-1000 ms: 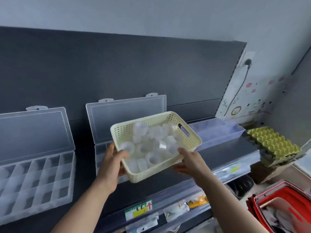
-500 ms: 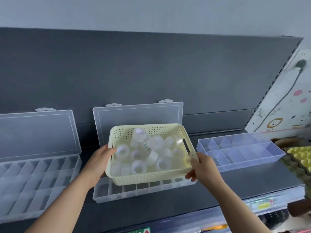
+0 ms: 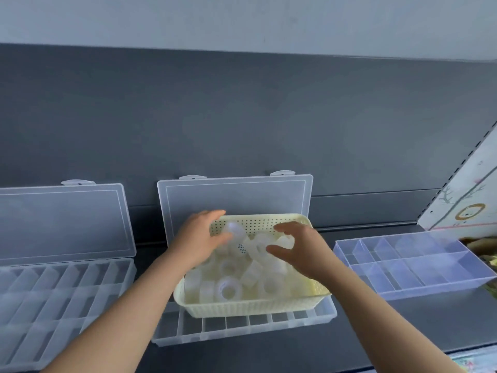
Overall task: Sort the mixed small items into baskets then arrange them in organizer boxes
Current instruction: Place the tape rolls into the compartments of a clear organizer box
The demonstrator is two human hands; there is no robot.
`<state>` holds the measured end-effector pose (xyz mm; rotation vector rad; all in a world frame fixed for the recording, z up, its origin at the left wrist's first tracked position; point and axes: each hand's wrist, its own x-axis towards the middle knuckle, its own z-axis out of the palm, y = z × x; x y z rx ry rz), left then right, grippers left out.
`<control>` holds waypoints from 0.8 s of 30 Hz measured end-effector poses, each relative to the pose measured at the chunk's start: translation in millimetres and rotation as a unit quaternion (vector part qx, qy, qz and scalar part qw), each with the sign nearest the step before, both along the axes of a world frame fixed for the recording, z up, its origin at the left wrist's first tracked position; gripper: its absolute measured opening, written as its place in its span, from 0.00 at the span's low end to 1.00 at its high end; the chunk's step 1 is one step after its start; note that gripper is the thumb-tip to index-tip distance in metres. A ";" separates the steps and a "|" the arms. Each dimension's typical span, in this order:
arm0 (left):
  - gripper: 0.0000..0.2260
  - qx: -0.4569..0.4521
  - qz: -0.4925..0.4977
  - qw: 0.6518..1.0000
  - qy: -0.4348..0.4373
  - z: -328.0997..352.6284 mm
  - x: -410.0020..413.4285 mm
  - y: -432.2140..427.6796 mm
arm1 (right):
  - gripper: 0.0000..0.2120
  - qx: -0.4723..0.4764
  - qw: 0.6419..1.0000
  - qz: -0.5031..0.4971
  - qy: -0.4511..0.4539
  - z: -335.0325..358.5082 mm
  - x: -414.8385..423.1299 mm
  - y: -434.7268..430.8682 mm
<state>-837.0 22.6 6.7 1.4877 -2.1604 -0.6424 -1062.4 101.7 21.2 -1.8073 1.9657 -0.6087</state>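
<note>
1. No lettering, brand, number or sign can be read anywhere in view.
2. On the illustrated wall panel [image 3: 468, 208], well to the right of the fingers of the right hand [image 3: 304, 254], only drawings are seen: a bare tree and a golden ring. Nothing on it can be made out as text.
3. On the shelf-edge strip [image 3: 474, 361], far below and to the right of those fingers, a coloured print is seen, blurred beyond reading.

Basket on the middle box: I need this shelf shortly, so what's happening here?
A person is sorting small items. The cream basket of translucent rolls rests on the middle organizer box, whose lid is open. Both the left hand and right hand reach into it among the rolls; whether either grips one is unclear. No roll shows in the box's front compartments.
</note>
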 end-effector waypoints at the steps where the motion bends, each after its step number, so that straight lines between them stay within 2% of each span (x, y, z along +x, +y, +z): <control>1: 0.27 0.000 -0.017 1.000 -0.023 -0.6 -7.4 -3.8 | 0.28 0.020 1.000 0.022 0.004 -1.2 5.0 -8.1; 4: 0.28 -0.026 -0.039 0.995 -0.083 -1.0 -18.2 -10.4 | 0.30 0.069 0.996 0.057 0.022 -6.0 14.2 -25.5; 7: 0.30 -0.027 -0.032 0.996 -0.081 -2.1 -18.2 -11.5 | 0.27 0.076 0.995 0.065 0.024 -9.1 13.6 -32.4; 10: 0.31 0.036 0.002 0.999 0.020 -1.2 -8.7 -6.5 | 0.23 0.051 0.996 0.063 -0.027 -7.7 7.8 -32.5; 12: 0.25 0.119 0.025 0.978 0.170 5.1 1.0 -1.5 | 0.18 0.029 0.986 0.047 -0.160 -5.7 1.2 -33.0; 13: 0.21 0.179 0.029 0.942 0.281 9.0 6.1 0.8 | 0.15 0.028 0.966 0.037 -0.253 -3.2 -1.6 -33.6; 14: 0.18 0.248 0.033 0.879 0.406 12.4 10.4 2.7 | 0.13 0.037 0.940 0.027 -0.337 -0.3 -3.0 -34.5; 15: 0.16 0.315 0.037 0.797 0.513 14.1 14.2 3.7 | 0.12 0.056 0.911 0.019 -0.408 2.8 -1.8 -35.5; 16: 0.16 0.364 0.044 0.723 0.585 15.6 17.9 4.4 | 0.13 0.077 0.887 0.010 -0.456 5.5 1.2 -36.4; 17: 0.18 0.395 0.055 0.667 0.630 16.9 20.5 4.2 | 0.14 0.093 0.874 -0.001 -0.476 8.4 5.3 -36.7; 18: 0.19 0.411 0.072 0.627 0.658 18.2 21.7 3.5 | 0.15 0.104 0.879 -0.012 -0.465 11.3 10.7 -37.4; 19: 0.19 0.416 0.090 0.611 0.667 20.3 21.6 2.7 | 0.16 0.108 0.897 -0.018 -0.429 13.2 16.3 -38.6; 20: 0.16 0.411 0.109 0.623 0.656 21.4 19.6 1.6 | 0.15 0.107 0.922 -0.015 -0.371 13.8 21.2 -40.8; 21: 0.12 0.395 0.123 0.668 0.619 22.3 16.4 0.6 | 0.15 0.101 0.947 -0.006 -0.304 11.3 24.7 -44.7; 23: 0.09 0.331 0.113 0.808 0.474 22.5 8.9 -0.9 | 0.15 0.085 0.983 0.009 -0.164 4.8 28.0 -53.0; 24: 0.10 0.290 0.097 0.864 0.401 22.6 4.8 -1.1 | 0.15 0.079 0.992 0.012 -0.097 2.2 28.6 -56.9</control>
